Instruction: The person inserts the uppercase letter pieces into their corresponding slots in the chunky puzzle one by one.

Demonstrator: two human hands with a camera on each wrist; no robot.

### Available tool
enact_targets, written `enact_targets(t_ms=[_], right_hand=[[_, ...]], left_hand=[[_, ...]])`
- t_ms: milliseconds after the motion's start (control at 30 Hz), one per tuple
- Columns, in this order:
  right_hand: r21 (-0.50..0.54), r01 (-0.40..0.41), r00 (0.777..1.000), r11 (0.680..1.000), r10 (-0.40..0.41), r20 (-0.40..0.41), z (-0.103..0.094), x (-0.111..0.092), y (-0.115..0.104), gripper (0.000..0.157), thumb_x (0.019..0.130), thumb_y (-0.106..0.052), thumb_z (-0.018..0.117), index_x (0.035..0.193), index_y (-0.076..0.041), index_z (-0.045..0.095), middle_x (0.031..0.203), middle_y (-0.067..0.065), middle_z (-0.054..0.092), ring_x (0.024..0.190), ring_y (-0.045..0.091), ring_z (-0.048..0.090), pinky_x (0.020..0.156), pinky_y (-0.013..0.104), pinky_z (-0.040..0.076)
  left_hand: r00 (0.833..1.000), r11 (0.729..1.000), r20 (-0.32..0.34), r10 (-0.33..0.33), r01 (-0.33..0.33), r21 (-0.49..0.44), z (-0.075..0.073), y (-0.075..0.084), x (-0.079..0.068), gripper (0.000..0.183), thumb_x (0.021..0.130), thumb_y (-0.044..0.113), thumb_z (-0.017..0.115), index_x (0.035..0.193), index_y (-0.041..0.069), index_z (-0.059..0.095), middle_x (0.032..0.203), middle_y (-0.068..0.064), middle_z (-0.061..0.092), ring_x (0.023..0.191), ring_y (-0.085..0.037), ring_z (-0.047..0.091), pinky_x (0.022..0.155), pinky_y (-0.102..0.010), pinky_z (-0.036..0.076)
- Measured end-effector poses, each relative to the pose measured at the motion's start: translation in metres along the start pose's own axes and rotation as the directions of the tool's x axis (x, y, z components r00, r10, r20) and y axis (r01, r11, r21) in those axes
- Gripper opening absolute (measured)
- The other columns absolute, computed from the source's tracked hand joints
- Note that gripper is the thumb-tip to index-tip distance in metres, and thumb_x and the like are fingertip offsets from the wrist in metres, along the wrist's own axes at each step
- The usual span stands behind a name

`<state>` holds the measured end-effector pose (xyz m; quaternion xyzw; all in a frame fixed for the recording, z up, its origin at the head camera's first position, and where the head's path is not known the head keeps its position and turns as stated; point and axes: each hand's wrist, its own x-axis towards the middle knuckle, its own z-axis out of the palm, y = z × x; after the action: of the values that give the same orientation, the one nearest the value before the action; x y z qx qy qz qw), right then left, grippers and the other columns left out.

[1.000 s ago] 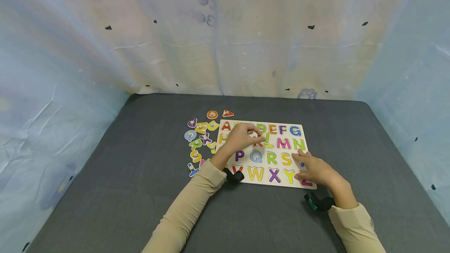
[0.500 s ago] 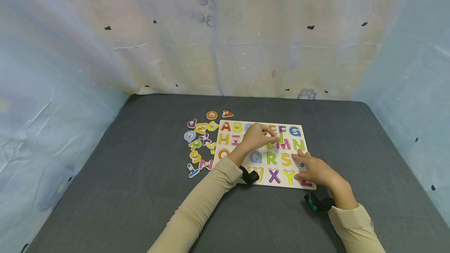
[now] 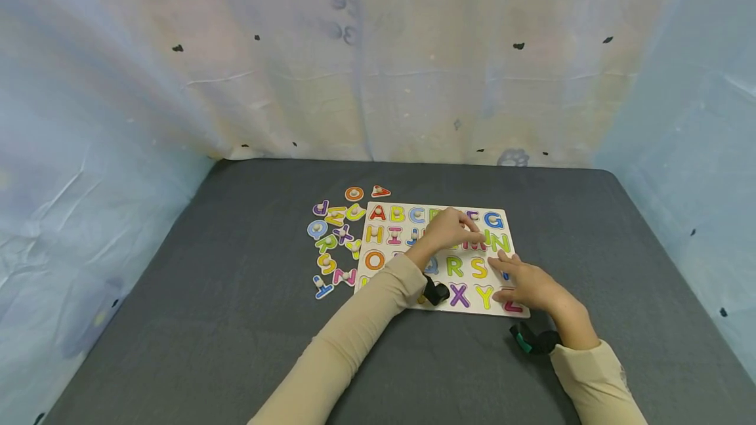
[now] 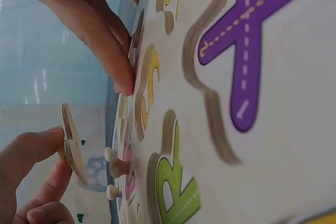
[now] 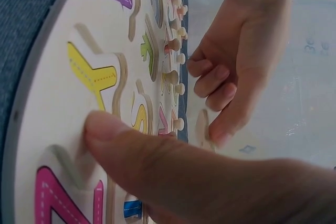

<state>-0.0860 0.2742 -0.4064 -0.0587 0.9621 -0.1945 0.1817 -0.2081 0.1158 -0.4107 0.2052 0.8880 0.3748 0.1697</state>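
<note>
My left hand (image 3: 447, 231) is over the upper right of a white alphabet puzzle board (image 3: 413, 272). Its thumb and fingers pinch a thin wooden letter piece (image 4: 74, 145), seen edge-on in the left wrist view and greenish in the head view; which letter it is I cannot tell. The piece is raised off the board, close to the green N slot (image 3: 501, 242). My right hand (image 3: 529, 285) rests on the board's right side with its fingers spread, the thumb between the yellow Y slot (image 5: 92, 74) and the pink Z slot (image 5: 55, 200).
Several loose knobbed letters lie left of the board, among them a blue Q (image 3: 317, 229), a pink zigzag letter (image 3: 344, 277) and a blue T (image 3: 322, 288). An orange O (image 3: 354, 193) lies behind them. Knobbed letters such as the red A (image 3: 377, 213) sit in the upper rows.
My left hand has moved rightward across the board with the letter piece, from near the K and L slots toward the N slot. My right hand has stayed in place.
</note>
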Motion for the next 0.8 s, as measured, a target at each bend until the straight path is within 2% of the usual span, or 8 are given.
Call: enact_targets(t_ms=[167, 300, 400, 567, 667, 800], right_hand=[[0.002, 0.014, 1.000, 1.000, -0.014, -0.005, 0.001, 0.000, 0.003, 0.079, 0.080, -0.032, 0.076, 0.144, -0.003, 0.042, 0.152, 0.030, 0.029, 0.137, 0.055, 0.028, 0.101, 0.067, 0.035], [-0.032, 0.048, 0.998, 0.998, -0.049, -0.029, 0.003, 0.000, 0.006, 0.076, 0.080, -0.031, 0.076, 0.142, -0.001, 0.045, 0.150, 0.031, 0.034, 0.134, 0.055, 0.035, 0.099, 0.064, 0.039], [-0.056, 0.066, 0.996, 0.996, -0.069, -0.048, 0.003, 0.001, 0.007, 0.076, 0.079, -0.032, 0.077, 0.140, 0.000, 0.047, 0.147, 0.033, 0.038, 0.129, 0.055, 0.042, 0.095, 0.062, 0.043], [-0.047, 0.070, 0.996, 0.996, -0.073, -0.056, 0.001, 0.000, 0.007, 0.074, 0.079, -0.030, 0.077, 0.140, -0.001, 0.048, 0.145, 0.033, 0.039, 0.127, 0.055, 0.044, 0.094, 0.062, 0.044], [-0.044, 0.088, 0.994, 0.995, -0.091, -0.068, 0.001, 0.000, 0.007, 0.073, 0.079, -0.030, 0.077, 0.139, 0.000, 0.049, 0.144, 0.033, 0.040, 0.127, 0.054, 0.045, 0.094, 0.061, 0.044], [-0.047, 0.104, 0.991, 0.993, -0.108, -0.080, 0.002, 0.000, 0.006, 0.072, 0.078, -0.029, 0.078, 0.137, 0.001, 0.050, 0.144, 0.033, 0.041, 0.126, 0.054, 0.045, 0.095, 0.060, 0.044]], left_hand=[[1.000, 1.000, 0.017, -0.012, 0.011, 0.021, 0.005, 0.008, 0.005, 0.018, 0.081, 0.037, 0.077, 0.084, 0.020, 0.078, 0.091, 0.002, 0.075, 0.065, -0.006, 0.045, 0.056, -0.018, 0.033], [0.999, 0.998, -0.005, -0.046, 0.047, 0.051, 0.010, 0.016, 0.008, 0.018, 0.079, 0.037, 0.079, 0.085, 0.020, 0.078, 0.104, 0.004, 0.073, 0.064, -0.005, 0.043, 0.056, -0.018, 0.033], [0.998, 0.996, -0.006, -0.062, 0.063, 0.070, 0.015, 0.022, 0.012, 0.018, 0.078, 0.038, 0.079, 0.084, 0.021, 0.078, 0.101, 0.005, 0.074, 0.058, -0.005, 0.043, 0.051, -0.018, 0.033], [0.996, 0.993, 0.019, -0.091, 0.089, 0.074, 0.026, 0.028, 0.021, 0.016, 0.077, 0.039, 0.080, 0.078, 0.023, 0.079, 0.075, 0.007, 0.072, 0.044, -0.005, 0.040, 0.041, -0.019, 0.031], [0.993, 0.990, 0.023, -0.118, 0.116, 0.079, 0.031, 0.027, 0.025, 0.015, 0.076, 0.039, 0.081, 0.075, 0.024, 0.078, 0.057, 0.010, 0.063, 0.043, -0.003, 0.040, 0.043, -0.019, 0.030], [0.988, 0.984, 0.007, -0.155, 0.154, 0.095, 0.035, 0.026, 0.027, 0.015, 0.074, 0.039, 0.082, 0.072, 0.025, 0.077, 0.050, 0.012, 0.055, 0.047, -0.004, 0.040, 0.047, -0.021, 0.030]])
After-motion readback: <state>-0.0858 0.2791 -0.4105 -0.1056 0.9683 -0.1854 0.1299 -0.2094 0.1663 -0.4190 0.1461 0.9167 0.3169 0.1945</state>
